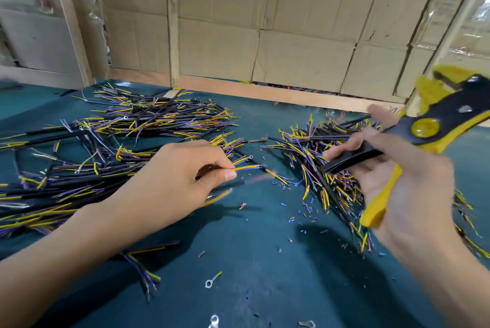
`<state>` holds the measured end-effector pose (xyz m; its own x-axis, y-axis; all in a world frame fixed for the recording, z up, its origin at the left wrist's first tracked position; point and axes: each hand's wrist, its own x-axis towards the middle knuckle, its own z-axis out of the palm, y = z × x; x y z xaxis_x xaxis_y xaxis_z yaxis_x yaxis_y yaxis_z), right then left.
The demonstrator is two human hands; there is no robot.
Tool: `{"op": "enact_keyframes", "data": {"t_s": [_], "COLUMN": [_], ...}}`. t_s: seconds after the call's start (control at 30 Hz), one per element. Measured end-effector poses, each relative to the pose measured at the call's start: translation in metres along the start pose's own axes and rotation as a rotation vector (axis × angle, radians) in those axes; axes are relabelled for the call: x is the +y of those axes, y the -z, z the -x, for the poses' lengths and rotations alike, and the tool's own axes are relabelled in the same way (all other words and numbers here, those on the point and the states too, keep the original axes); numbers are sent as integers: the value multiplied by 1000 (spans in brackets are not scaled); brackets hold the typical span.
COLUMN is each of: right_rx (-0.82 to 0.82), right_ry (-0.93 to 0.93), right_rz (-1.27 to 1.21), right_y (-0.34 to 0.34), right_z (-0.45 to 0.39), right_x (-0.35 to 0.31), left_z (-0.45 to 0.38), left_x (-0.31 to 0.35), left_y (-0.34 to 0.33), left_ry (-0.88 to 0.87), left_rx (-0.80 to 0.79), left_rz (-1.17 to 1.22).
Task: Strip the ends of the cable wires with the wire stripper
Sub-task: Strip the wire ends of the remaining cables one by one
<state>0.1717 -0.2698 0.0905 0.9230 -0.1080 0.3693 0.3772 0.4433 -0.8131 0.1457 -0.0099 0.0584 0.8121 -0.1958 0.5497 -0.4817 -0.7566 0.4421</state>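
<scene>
I am looking at a dark teal tabletop [252, 261] backing onto a wall of flattened cardboard sheets [291, 36] framed by pale wooden battens [172, 23].

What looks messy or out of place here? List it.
Small cut bits of insulation lie scattered over the green mat between the two wire piles. A loose ring terminal with a short wire stub lies alone near the front edge, apart from both piles.
</scene>
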Motion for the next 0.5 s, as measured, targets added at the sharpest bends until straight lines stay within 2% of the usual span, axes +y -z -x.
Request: {"op": "enact_keyframes", "data": {"t_s": [0.13, 0.23, 0.3, 0.43, 0.5], "right_rx": [-55, -139, -210, -389, -478], "right_ry": [-59, -110, -157, -301, -350], "right_rz": [177, 237, 203, 96, 45], "right_y": [-4, -6, -10, -17, -21], "right_z": [13, 21, 25, 36, 43], "right_x": [24, 34, 36, 40, 43], "left_z": [-2, -1, -1, -3, -5], "left_x": [4, 14, 21, 33, 36], "left_y": [4, 6, 4, 1, 2], "left_ry": [-157, -131, -45, 138, 228], "left_rx": [127, 192, 185, 179, 203], "left_rz": [-72, 57, 317, 1019, 1242]}}
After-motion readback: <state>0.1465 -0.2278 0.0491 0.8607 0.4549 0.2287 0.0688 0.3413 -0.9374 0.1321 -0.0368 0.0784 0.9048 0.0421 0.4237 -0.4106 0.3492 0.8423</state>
